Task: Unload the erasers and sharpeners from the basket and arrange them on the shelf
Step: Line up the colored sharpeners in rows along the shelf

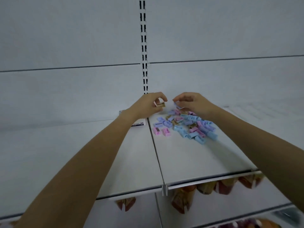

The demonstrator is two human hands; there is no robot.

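A heap of small blue, pink and tan sharpeners [189, 125] lies on the white shelf [181, 158], right of the seam between two shelf boards. My left hand [148, 104] hovers at the heap's back left and pinches a tan sharpener [160, 104] between thumb and fingers. At the back of the heap, my right hand [190, 102] pinches a small blue sharpener [177, 105] at its fingertips. Two pink sharpeners [162, 131] sit apart at the heap's front left. No basket is in view.
A white box with a label reading 24 [139, 123] lies under my left forearm near the back wall. A slotted upright [143, 46] runs up the back panel. Packaged snacks [182, 199] hang on the lower shelf below the front edge.
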